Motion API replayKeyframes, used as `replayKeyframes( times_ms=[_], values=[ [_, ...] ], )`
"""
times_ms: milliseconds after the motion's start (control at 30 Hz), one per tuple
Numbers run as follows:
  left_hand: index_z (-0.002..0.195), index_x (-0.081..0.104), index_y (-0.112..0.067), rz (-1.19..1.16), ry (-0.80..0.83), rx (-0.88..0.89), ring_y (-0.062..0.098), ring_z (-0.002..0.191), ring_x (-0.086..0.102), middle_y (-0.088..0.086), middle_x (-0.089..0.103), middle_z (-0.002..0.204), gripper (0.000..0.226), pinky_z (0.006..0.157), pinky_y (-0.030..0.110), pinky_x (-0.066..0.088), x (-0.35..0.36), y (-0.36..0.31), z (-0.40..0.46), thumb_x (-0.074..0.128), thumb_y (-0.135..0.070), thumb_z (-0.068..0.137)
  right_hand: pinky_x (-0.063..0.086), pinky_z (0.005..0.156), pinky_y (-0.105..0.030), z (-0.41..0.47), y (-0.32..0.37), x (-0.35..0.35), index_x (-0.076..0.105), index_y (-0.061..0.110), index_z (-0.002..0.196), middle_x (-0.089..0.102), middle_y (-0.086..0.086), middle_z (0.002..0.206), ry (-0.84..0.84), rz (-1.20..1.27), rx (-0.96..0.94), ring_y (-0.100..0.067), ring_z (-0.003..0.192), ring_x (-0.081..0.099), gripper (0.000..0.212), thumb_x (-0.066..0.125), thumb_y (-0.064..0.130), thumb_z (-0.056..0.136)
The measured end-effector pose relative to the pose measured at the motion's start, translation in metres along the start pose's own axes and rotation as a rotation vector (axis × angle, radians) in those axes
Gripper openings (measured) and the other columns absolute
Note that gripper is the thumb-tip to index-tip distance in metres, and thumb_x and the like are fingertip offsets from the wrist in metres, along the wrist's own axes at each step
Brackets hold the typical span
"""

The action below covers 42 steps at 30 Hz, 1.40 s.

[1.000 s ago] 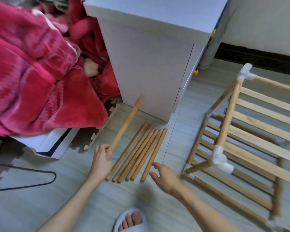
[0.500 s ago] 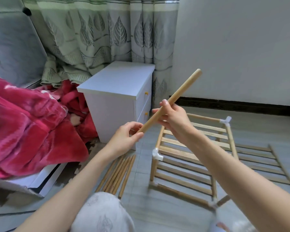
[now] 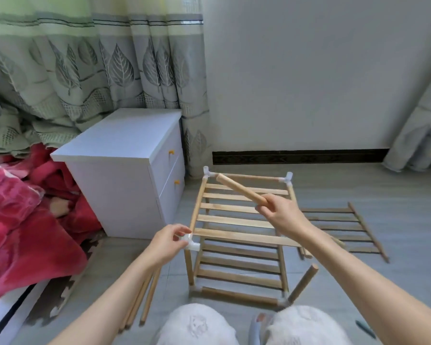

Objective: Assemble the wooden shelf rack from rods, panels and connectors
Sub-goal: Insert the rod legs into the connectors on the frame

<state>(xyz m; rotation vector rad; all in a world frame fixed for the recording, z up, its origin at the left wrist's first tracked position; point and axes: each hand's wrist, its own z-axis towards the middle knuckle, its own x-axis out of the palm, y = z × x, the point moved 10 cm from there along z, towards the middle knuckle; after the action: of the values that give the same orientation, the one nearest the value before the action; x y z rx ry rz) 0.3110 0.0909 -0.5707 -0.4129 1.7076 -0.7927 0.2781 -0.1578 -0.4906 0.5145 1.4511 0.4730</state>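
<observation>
Rod (image 3: 240, 191) gripped in right hand (image 3: 281, 215), above rack (image 3: 234, 235); left hand (image 3: 168, 242) pinching near-left connector (image 3: 190, 242); steady connector, align rod end square to open socket, push straight, avoid racking frame.

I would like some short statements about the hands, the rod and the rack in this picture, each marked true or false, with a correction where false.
1. The right hand grips a wooden rod. True.
2. The left hand rests flat on the floor. False: it pinches a white connector at the near left corner of the rack.
3. A spare slatted panel lies on the floor, right of the rack. True.
4. The loose rods lie on top of the white cabinet. False: they lie on the floor by the left forearm.
</observation>
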Motion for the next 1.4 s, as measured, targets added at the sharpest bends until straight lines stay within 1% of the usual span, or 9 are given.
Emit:
replayKeyframes(
  times_ms=[67,167,333,633,833,1033,1167,1267,1400],
  values=[
    [0.119,0.058,-0.018,0.039,-0.045,-0.028,0.014,0.107,0.052,0.000,0.054,0.113,0.031,0.093,0.024,0.040,0.012,0.020,0.005,0.061,-0.014,0.089,0.044,0.069,-0.031,-0.003,-0.024,0.020,0.057,0.033,0.093,0.058,0.010,0.080,0.053,-0.059,0.009,-0.012,0.078,0.055,0.009,0.050,0.039,0.093],
    [0.118,0.059,-0.016,0.010,-0.155,-0.022,0.014,0.102,0.051,-0.001,0.053,0.108,0.031,0.089,0.022,0.038,0.023,0.040,0.007,0.062,-0.010,0.087,0.045,0.063,-0.029,-0.010,-0.052,0.059,0.055,0.031,0.096,0.058,0.010,0.082,0.116,-0.194,-0.011,-0.010,0.076,0.056,0.021,0.042,0.047,0.095],
    [0.112,0.059,-0.019,-0.129,-0.310,0.062,0.006,0.095,0.055,-0.007,0.057,0.104,0.027,0.073,0.003,0.040,0.027,0.038,0.012,0.062,-0.008,0.088,0.044,0.068,-0.033,-0.016,-0.066,0.118,0.052,0.034,0.116,0.065,0.005,0.100,0.213,-0.369,-0.091,-0.019,0.092,0.061,0.028,0.035,0.046,0.098],
    [0.099,0.070,-0.016,-0.202,-0.395,-0.009,-0.007,0.083,0.055,-0.017,0.060,0.087,0.016,0.070,-0.001,0.035,0.027,0.051,0.017,0.060,-0.008,0.089,0.036,0.064,-0.031,-0.007,-0.057,0.157,0.055,0.033,0.109,0.064,0.008,0.097,0.167,-0.313,-0.158,-0.017,0.091,0.060,0.030,0.036,0.050,0.095],
    [0.101,0.065,-0.022,-0.264,-0.385,-0.049,-0.009,0.086,0.054,-0.016,0.062,0.091,0.017,0.072,-0.001,0.037,0.027,0.059,0.018,0.063,-0.011,0.087,0.041,0.063,-0.032,-0.005,-0.053,0.158,0.053,0.024,0.108,0.067,0.005,0.088,0.089,-0.267,-0.188,-0.019,0.080,0.063,0.032,0.044,0.050,0.093],
    [0.097,0.067,-0.024,-0.323,-0.348,-0.083,-0.006,0.088,0.057,-0.010,0.066,0.094,0.014,0.077,0.011,0.040,0.029,0.070,0.021,0.065,-0.015,0.086,0.039,0.033,-0.030,-0.003,-0.042,0.152,0.055,0.022,0.079,0.060,0.008,0.062,-0.096,-0.298,-0.342,-0.015,0.043,0.054,0.034,0.041,0.053,0.084],
    [0.093,0.067,-0.025,-0.319,-0.350,-0.091,-0.007,0.087,0.058,-0.011,0.067,0.091,0.013,0.080,0.017,0.043,0.028,0.072,0.020,0.066,-0.014,0.085,0.034,0.033,-0.027,0.002,-0.036,0.152,0.054,0.020,0.073,0.059,0.007,0.057,-0.106,-0.288,-0.373,-0.018,0.041,0.053,0.034,0.044,0.051,0.082],
    [0.093,0.068,-0.021,-0.332,-0.364,-0.100,-0.010,0.086,0.057,-0.012,0.068,0.091,0.011,0.077,0.011,0.042,0.027,0.076,0.015,0.066,-0.014,0.085,0.037,0.034,-0.030,0.003,-0.031,0.163,0.056,0.018,0.073,0.060,0.005,0.056,-0.059,-0.232,-0.377,-0.022,0.044,0.056,0.034,0.048,0.050,0.081],
    [0.094,0.068,-0.022,-0.352,-0.371,-0.110,-0.006,0.088,0.058,-0.011,0.068,0.090,0.012,0.077,0.009,0.041,0.026,0.076,0.019,0.065,-0.014,0.086,0.040,0.047,-0.033,0.011,-0.037,0.169,0.059,0.015,0.081,0.065,-0.002,0.064,0.028,-0.153,-0.306,-0.030,0.059,0.060,0.027,0.063,0.042,0.084]
  ],
)
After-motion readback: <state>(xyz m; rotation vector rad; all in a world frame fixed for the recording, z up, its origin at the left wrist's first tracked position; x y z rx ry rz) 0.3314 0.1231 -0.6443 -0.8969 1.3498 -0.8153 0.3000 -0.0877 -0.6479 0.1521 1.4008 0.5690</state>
